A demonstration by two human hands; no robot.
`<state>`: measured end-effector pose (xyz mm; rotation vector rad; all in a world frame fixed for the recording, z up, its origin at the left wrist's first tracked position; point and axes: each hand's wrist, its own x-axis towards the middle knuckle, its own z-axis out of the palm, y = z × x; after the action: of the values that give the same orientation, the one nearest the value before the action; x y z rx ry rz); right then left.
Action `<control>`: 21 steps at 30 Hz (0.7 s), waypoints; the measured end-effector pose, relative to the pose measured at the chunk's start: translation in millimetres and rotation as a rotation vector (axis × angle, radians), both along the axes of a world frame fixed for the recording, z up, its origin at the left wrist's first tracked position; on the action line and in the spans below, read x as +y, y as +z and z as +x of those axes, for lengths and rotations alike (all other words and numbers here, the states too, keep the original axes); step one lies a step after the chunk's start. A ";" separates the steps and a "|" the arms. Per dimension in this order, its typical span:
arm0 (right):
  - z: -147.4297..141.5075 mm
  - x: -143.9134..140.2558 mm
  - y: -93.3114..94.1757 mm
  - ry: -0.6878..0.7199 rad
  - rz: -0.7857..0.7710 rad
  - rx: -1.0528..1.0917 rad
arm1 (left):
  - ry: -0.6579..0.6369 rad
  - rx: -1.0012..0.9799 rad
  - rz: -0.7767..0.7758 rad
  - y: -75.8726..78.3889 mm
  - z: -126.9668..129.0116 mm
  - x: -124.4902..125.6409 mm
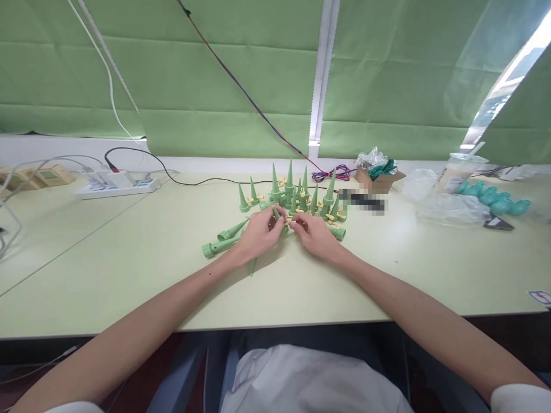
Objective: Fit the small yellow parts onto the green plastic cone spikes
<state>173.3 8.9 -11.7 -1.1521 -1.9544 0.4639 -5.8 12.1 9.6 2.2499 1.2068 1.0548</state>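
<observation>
A big pale table (129,269) holds a bunch of green cone spikes (297,192), some standing up, some lying flat. The left hand (258,235) grips one green spike (252,265) that points down at the person. The right hand (316,235) pinches a small yellow part (289,221) against it. It looks like the fitting step; next, push it in gently and straight.

Your cones (289,189), frame centre, are mid-green w/ pale yellow valves (330,217). Table (129,258) is pale cream-green; curtain (215,74) up top is plain leaf green. Power strip (115,186), left, is white w/ a black cable (189,182). A red-blue wire (241,92) crosses the curtain. Teal bulbs (495,198) far right; brown box (381,180) beside them.
</observation>
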 end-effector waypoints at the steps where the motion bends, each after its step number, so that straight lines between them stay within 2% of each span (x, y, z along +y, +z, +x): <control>1: 0.0 -0.3 0.7 -0.003 -0.002 -0.001 | -0.006 0.002 0.007 -0.1 0.1 -0.4; 9: 1.1 1.2 1.1 -0.030 -0.023 0.008 | -0.079 0.021 0.086 0.1 1.3 -4.6; 14: 0.6 2.7 -0.1 -0.068 0.001 0.104 | -0.120 -0.048 0.121 -0.4 2.0 -4.7; 17: -0.4 1.0 1.5 -0.099 -0.001 0.194 | -0.084 -0.188 0.059 2.6 3.5 -5.0; 21: -0.2 -1.4 4.2 -0.062 -0.018 0.311 | -0.036 -0.356 -0.110 8.3 4.1 -4.7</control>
<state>173.0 7.5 -7.6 -1.0780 -1.6456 0.5913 -1.7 7.5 17.9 1.8921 1.0407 1.2749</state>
